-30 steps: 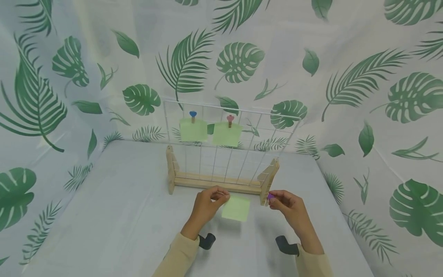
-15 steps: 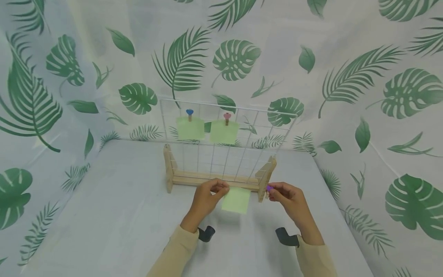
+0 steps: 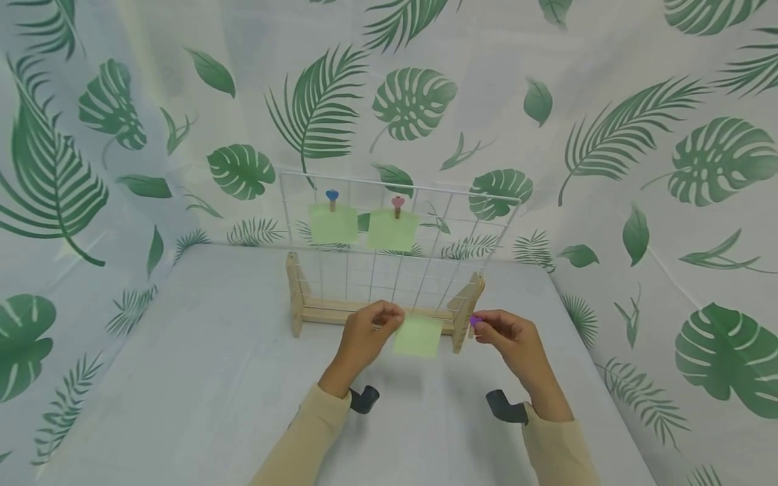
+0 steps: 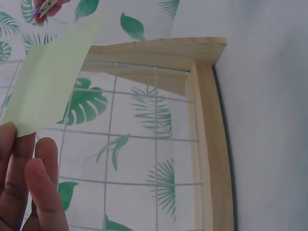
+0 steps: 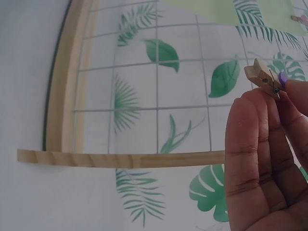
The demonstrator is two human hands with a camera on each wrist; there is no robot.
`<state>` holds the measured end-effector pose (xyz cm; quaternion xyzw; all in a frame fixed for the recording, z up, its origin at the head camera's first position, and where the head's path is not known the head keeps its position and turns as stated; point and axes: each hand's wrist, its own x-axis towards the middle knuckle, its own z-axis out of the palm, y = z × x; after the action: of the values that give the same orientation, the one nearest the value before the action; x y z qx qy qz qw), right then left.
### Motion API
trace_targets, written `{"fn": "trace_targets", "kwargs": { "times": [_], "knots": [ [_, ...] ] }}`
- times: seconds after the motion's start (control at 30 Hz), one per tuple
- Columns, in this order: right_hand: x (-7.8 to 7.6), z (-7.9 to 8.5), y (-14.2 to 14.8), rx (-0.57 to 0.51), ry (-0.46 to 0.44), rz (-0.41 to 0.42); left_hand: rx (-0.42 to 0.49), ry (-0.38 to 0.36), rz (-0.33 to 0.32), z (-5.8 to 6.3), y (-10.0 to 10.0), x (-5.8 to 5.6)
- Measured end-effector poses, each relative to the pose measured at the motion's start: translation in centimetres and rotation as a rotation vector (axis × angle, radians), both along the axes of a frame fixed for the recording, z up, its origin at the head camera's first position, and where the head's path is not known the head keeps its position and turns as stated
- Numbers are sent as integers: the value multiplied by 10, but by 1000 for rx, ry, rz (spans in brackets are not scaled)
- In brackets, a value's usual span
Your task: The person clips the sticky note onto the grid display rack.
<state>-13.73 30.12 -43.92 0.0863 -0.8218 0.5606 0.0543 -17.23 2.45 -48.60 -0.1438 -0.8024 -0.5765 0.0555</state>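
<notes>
My left hand point(image 3: 367, 332) pinches a pale green sticky note point(image 3: 418, 337) by its upper left corner, in front of the rack's wooden base. The left wrist view shows that note point(image 4: 45, 86) large, over the wire grid. Between thumb and finger, my right hand point(image 3: 513, 337) holds a small wooden clothespin point(image 5: 263, 79) with a purple top point(image 3: 475, 322), near the rack's right foot. A white wire grid rack point(image 3: 425, 277) stands upright behind both hands. Two green notes hang high on it, the left one point(image 3: 333, 225) under a blue heart clothespin point(image 3: 332, 197), the other point(image 3: 392, 230) under a pink heart clothespin point(image 3: 398, 204).
The rack's wooden feet point(image 3: 294, 297) and crossbar point(image 3: 328, 314) rest on a white-covered table point(image 3: 213, 351). Leaf-printed cloth point(image 3: 498, 81) hangs behind and at both sides. Dark curved pieces point(image 3: 365, 399) project at the wrists.
Both hands have risen toward the rack, bringing the note and the purple clothespin with them. The note now overlaps the crossbar in the head view. The hanging notes stay clipped.
</notes>
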Motion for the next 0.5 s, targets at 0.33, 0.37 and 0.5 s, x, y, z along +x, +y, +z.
{"fn": "trace_targets", "kwargs": {
  "times": [0.33,0.37,0.5],
  "knots": [
    [0,11,-1,29,3,-6,56,-13,-12,9,4,-4],
    [0,12,-1,30,9,-4,54,-9,-10,10,5,-4],
    [0,15,-1,31,43,10,45,26,6,14,6,-7]
  ]
}}
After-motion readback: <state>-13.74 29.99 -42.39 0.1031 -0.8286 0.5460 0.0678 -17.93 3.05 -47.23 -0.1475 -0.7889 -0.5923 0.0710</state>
